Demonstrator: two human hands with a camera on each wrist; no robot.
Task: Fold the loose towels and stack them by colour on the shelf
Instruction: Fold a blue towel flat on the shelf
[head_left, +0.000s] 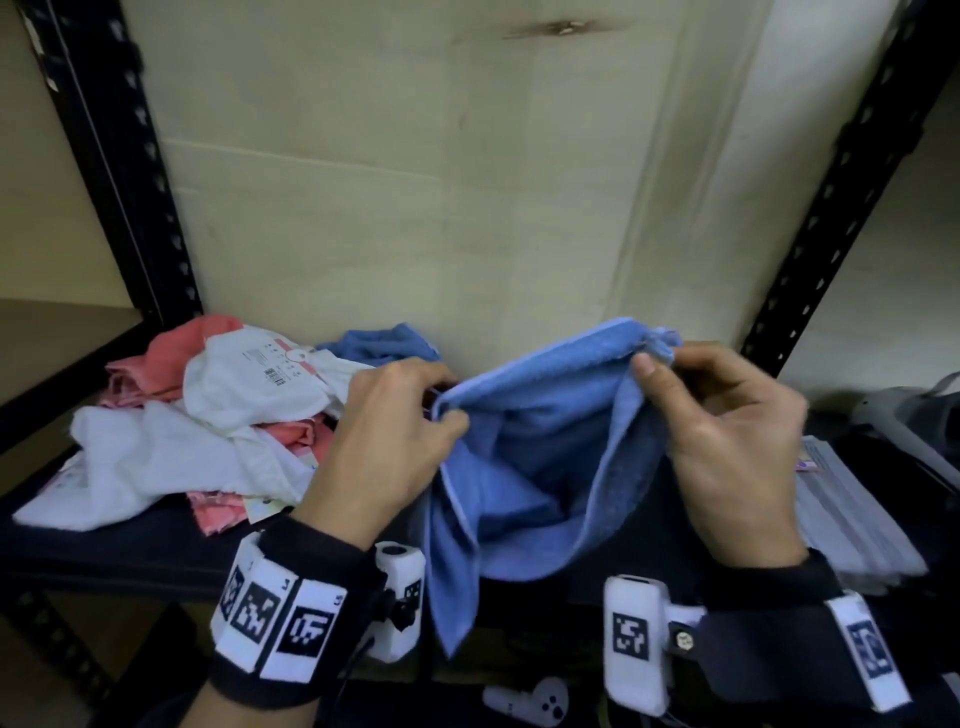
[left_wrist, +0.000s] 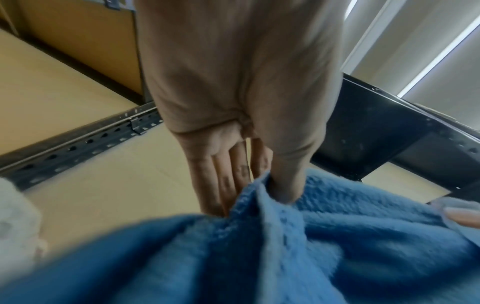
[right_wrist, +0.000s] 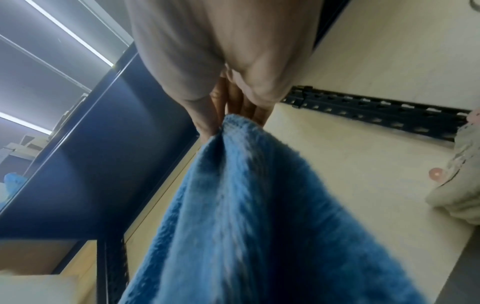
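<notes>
head view, both hands (head_left: 395, 441) pinching blue towel (head_left: 535, 467), barcode label (head_left: 275, 364) unreadable

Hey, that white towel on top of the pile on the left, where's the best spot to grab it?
Probably the white towel by its raised upper edge near the printed label, reaching from above and the front. It lies crumpled on top of the pink towels, so nothing pins that edge.
</notes>
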